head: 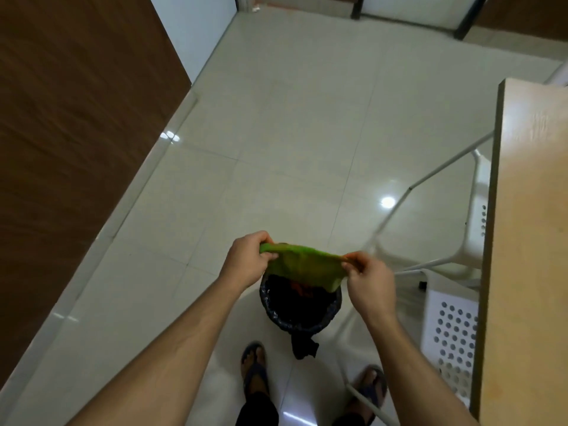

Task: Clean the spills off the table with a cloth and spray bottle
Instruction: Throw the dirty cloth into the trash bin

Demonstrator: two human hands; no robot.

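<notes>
A green cloth (302,263) hangs stretched between both hands, directly above a small bin lined with a black bag (270,305) on the floor. My left hand (247,259) pinches the cloth's left end. At the other end my right hand (370,276) pinches its right corner. Something orange-red shows inside the bin under the cloth. The wooden table (528,241) runs along the right edge of the view. No spray bottle is in view.
Two white perforated chairs (451,330) stand tucked against the table on the right. A brown wall panel (70,142) lines the left. Pale glossy floor tiles (276,149) stretch ahead. My feet in sandals stand just behind the bin.
</notes>
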